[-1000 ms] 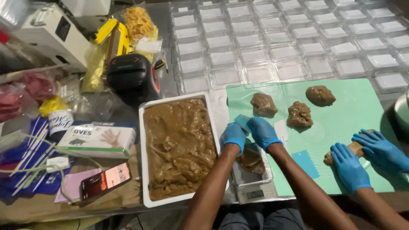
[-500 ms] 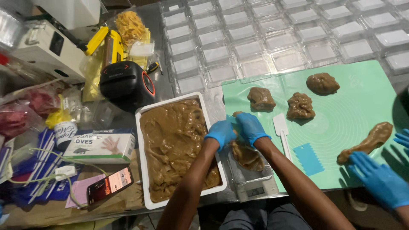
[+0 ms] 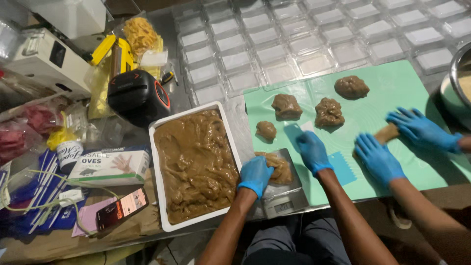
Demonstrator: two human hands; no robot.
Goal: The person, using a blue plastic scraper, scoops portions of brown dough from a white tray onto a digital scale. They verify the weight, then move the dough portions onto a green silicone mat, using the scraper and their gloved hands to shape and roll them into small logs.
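Left hand (image 3: 255,175): curled on brown dough lump (image 3: 278,167) atop scale (image 3: 282,194). Right hand (image 3: 313,151): open, flat on green mat (image 3: 392,83). White dough tray (image 3: 156,147) alongside.

"What sits on the table (image 3: 245,128)?"
"A green mat (image 3: 392,93) on the right, a white tray (image 3: 158,162) of brown dough in the middle, a small scale (image 3: 282,196) near us."
"And far away?"
"Rows of clear boxes (image 3: 314,44). A glove box (image 3: 110,167) lies left."

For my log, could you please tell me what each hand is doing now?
Left hand: closed on the dough on the scale.
Right hand: open, holding nothing.
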